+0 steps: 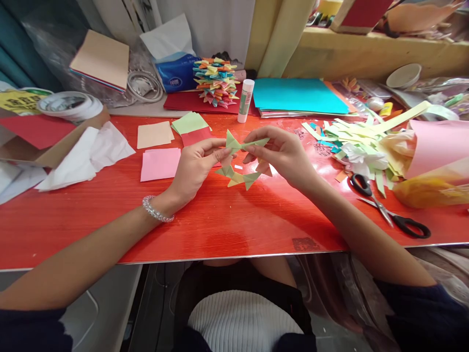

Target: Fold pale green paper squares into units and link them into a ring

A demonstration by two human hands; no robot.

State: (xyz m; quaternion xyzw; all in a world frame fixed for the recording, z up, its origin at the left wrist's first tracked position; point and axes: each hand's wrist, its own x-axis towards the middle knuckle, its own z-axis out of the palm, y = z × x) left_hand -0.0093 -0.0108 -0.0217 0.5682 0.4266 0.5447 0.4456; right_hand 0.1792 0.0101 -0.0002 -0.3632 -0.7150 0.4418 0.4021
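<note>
Above the red table, a ring of folded paper points in pale green, yellow and peach hangs between my two hands. My left hand pinches its far left side, close to a green point. On the other side my right hand holds a long green point between thumb and fingers. Part of the ring's right side is covered by my right fingers. Stacked paper squares in pink, peach and green lie to the left of my left hand. Behind my hands stands a glue stick.
A multicoloured tower of folded paper stands at the back, beside a blue tissue pack. Blue paper sheets lie right of the glue stick. Open black-handled scissors and a heap of paper strips are at the right.
</note>
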